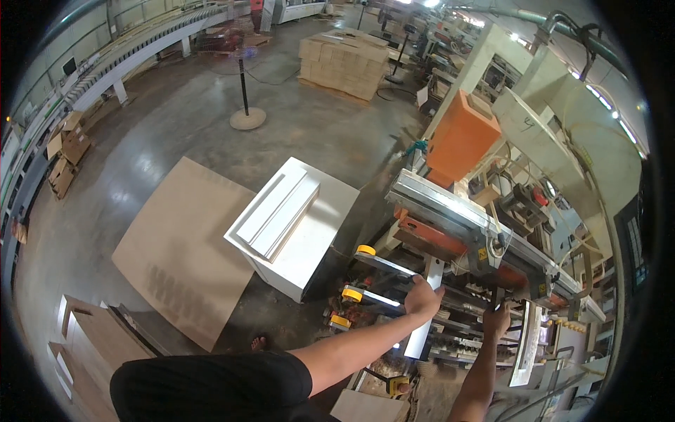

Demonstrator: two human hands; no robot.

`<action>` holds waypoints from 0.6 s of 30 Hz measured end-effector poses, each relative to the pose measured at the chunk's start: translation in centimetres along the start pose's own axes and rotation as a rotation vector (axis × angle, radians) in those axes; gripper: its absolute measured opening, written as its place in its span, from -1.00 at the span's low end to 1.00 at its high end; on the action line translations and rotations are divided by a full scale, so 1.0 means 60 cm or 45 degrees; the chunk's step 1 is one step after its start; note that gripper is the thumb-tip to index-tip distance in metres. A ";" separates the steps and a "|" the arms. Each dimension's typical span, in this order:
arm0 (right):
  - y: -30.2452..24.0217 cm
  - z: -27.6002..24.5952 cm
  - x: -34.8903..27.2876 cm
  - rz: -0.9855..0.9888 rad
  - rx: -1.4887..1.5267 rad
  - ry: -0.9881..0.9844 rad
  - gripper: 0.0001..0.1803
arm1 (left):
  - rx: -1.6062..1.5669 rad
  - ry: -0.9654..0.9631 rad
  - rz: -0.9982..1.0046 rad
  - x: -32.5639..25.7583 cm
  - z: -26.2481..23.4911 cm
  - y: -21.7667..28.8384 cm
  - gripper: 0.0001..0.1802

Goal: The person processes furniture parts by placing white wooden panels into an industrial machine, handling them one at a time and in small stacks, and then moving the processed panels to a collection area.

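Note:
My left hand is closed around a narrow white board that lies across the machine's bed. The board's far end passes under an orange-red part of the machine. My right hand reaches in under the metal beam, its fingers curled at a dark upright part; what they grip is too small to name. To the right of that hand, a second narrow white board sits tilted on the machine. Yellow-ended stop bars jut out to the left of my left hand.
A white box-shaped stand bears a stack of white boards. Beside it a brown sheet covers the floor. Farther off stand a pedestal fan and a pallet of stacked boards. Wood panels are at lower left.

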State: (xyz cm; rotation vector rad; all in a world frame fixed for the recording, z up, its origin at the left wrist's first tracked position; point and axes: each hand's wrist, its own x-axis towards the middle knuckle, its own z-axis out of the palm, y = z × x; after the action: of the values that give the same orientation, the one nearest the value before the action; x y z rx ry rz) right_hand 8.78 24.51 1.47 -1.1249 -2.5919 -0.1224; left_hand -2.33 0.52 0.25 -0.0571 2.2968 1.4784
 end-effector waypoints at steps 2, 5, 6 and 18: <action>0.019 0.008 -0.001 0.003 0.037 0.060 -0.51 | 0.010 -0.041 -0.025 -0.006 0.001 0.006 -0.25; 0.023 0.009 0.002 0.062 0.178 -0.021 -0.48 | 0.046 0.005 -0.018 -0.003 0.005 0.007 -0.25; -0.009 -0.006 0.000 0.113 0.208 -0.045 -0.46 | 0.052 0.033 -0.015 0.002 -0.001 0.005 -0.26; -0.009 0.002 -0.021 0.117 0.271 0.016 -0.49 | 0.058 0.036 0.009 0.003 0.007 0.018 -0.28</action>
State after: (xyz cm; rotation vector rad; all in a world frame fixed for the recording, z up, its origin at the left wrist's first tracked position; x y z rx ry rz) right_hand 9.17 23.30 1.01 -1.1572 -2.4673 0.1626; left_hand -2.64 1.38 0.95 -0.0575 2.3541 1.4369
